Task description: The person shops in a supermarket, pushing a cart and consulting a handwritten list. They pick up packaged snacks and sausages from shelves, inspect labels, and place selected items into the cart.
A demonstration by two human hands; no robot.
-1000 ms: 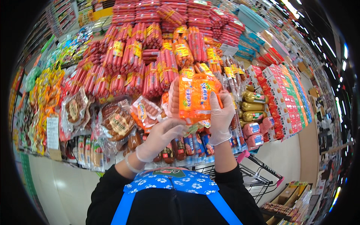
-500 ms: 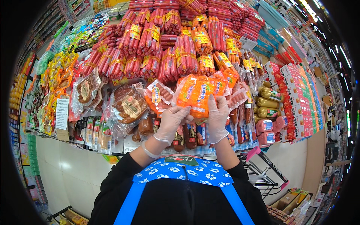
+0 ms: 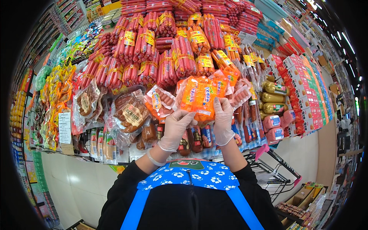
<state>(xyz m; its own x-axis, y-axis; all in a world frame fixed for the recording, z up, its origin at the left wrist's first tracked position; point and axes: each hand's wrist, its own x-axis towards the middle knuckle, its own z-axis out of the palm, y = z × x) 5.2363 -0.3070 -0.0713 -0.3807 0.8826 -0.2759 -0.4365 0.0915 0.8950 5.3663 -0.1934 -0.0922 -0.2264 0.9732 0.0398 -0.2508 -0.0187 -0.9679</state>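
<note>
An orange pack of sausages [image 3: 201,96] lies at the front of the sausage display, over other packs. My gloved left hand [image 3: 178,127] pinches its lower-left edge, while my gloved right hand [image 3: 223,122] grips the lower-right edge with the thumb on top. Just left of it is a pink sausage pack with an orange label [image 3: 161,101]; brown vacuum-packed meats [image 3: 132,115] sit further left. To the right are gold-wrapped sausages [image 3: 275,97] and pink rolls [image 3: 274,122]. Bundles of red sausages [image 3: 145,44] are piled behind the orange pack.
Stacked red-and-white boxes [image 3: 303,92] stand at the right, colourful hanging packs [image 3: 57,92] and a white paper sign [image 3: 65,127] at the left. A black wire cart with pink parts [image 3: 280,168] is below right, on pale floor [image 3: 73,180]. Shelves line both sides.
The orange pack has tilted flatter and shifted slightly right. My left hand has moved up and right onto its lower edge from about a second ago; over the last half second little differs.
</note>
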